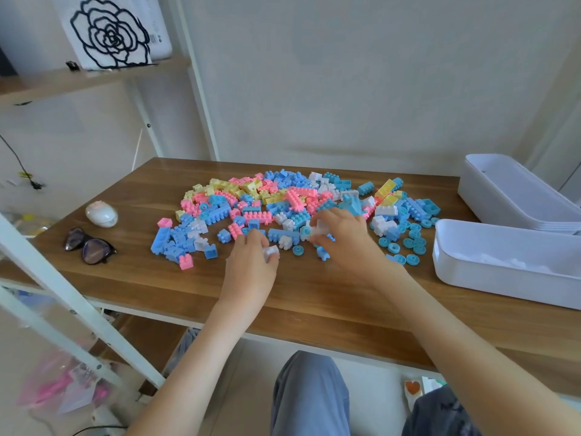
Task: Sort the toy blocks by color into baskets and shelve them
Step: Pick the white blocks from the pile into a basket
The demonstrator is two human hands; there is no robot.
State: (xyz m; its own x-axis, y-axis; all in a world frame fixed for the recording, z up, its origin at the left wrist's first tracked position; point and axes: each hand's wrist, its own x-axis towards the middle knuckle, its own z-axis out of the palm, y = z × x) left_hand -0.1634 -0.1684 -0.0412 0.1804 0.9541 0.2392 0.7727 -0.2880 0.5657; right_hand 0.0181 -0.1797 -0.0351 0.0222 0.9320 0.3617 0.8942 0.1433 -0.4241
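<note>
Pinching a white block (271,250) in left hand (248,267), right hand (345,239) gripping a second white block (320,229), block pile (251,196) mid desk (141,278), white basket (503,276) at right edge

Plain off-white wall (345,73) in soft even light; wood-grain desk top (125,196) on white metal frame (198,99); wooden upper shelf (94,78) above left rear corner; lower wooden shelf (138,335) beneath; pale floor (248,369).
</note>
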